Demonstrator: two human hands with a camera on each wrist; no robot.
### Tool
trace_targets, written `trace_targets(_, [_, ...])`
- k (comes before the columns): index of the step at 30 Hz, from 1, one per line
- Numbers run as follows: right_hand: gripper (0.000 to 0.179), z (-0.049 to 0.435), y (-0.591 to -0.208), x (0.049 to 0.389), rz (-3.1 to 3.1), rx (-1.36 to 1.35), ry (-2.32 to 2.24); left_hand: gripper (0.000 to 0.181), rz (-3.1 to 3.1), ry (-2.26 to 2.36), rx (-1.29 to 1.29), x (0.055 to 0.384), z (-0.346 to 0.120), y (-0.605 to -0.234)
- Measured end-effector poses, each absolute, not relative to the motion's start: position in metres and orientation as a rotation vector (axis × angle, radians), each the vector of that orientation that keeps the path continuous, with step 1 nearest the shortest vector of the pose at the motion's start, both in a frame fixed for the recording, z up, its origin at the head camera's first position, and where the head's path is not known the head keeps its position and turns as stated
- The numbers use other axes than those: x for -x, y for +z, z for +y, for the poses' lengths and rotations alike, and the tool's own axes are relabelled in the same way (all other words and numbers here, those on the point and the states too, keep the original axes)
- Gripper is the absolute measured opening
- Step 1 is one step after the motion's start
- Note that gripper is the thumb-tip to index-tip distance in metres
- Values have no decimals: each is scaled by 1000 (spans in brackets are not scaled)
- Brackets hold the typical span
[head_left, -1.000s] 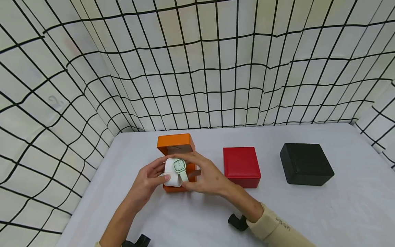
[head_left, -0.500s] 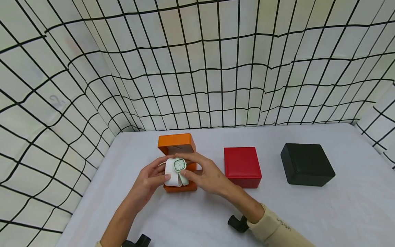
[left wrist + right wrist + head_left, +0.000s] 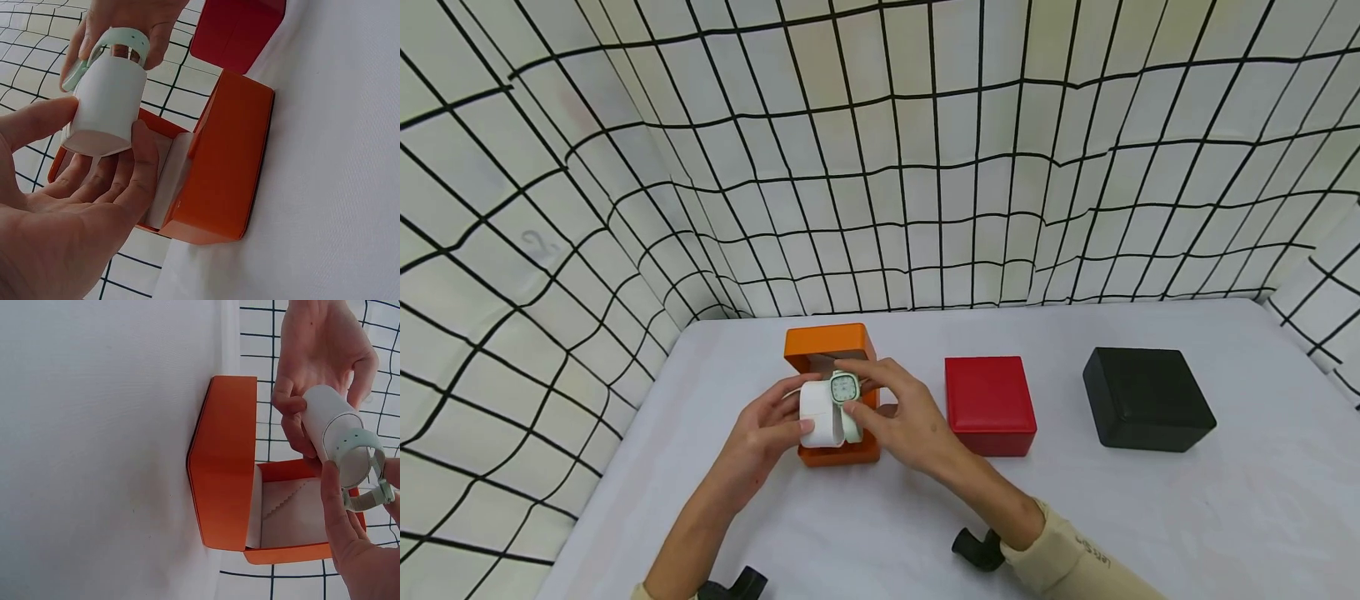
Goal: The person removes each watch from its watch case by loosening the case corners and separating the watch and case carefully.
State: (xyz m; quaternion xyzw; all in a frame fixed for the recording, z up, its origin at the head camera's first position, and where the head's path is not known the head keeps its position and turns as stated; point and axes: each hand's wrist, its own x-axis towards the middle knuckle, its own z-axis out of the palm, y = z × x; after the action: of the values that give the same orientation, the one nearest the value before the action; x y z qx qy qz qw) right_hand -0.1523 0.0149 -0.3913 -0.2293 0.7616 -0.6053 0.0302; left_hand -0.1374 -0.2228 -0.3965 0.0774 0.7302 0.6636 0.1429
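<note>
a person's left hand point(image 3: 754, 443) grips a white cylinder point(image 3: 817, 414) between thumb and fingers while the right hand point(image 3: 916, 421) pinches a pale green watch point(image 3: 845, 387), its looped strap at the cylinder's end, both held above an open orange box point(image 3: 841, 457). a red box point(image 3: 989, 396) and a black box point(image 3: 1146, 392), both closed, sit to the right on the white tabletop point(image 3: 865, 542).
</note>
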Motion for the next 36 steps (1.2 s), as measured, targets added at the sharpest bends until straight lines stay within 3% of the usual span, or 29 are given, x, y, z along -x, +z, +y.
trace_targets(36, [39, 22, -391, 142, 2362, 560, -1749, 60, 2252, 1859, -70, 141, -217, -402])
